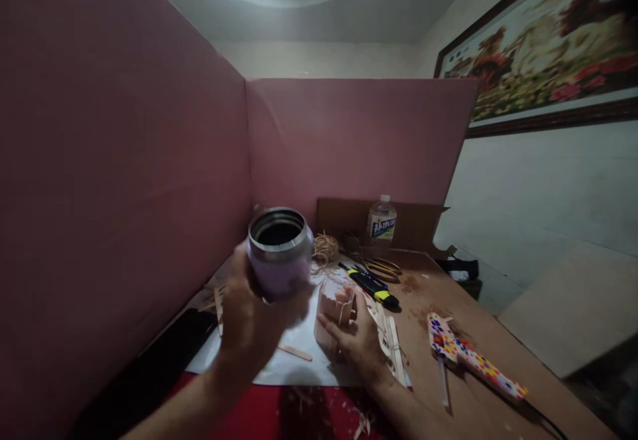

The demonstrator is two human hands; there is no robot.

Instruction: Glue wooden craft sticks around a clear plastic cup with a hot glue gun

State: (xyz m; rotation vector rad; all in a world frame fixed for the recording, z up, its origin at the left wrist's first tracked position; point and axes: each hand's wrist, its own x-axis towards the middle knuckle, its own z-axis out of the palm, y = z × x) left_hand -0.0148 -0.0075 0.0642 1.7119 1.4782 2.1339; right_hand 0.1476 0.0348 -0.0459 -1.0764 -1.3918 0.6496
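Note:
A purple cup (282,270) with a metal rim and a dark, open mouth is raised at the centre, tilted slightly toward the camera. My left hand (256,314) is wrapped round its lower side. Lower and to the right, my right hand (356,337) has its fingers closed round a small pale, pinkish container (329,324) over a white sheet (272,377). What the container is made of is hard to tell. A flat wooden stick (295,351) lies on the sheet between the hands.
Behind are a twine ball (325,246), clear bottle (383,220), scissors (383,267) and a black-yellow cutter (373,287). More sticks (396,350) lie beside my right hand. A flowered glue gun (473,360) rests on the brown board (423,393). Pink panels (359,141) stand left and behind.

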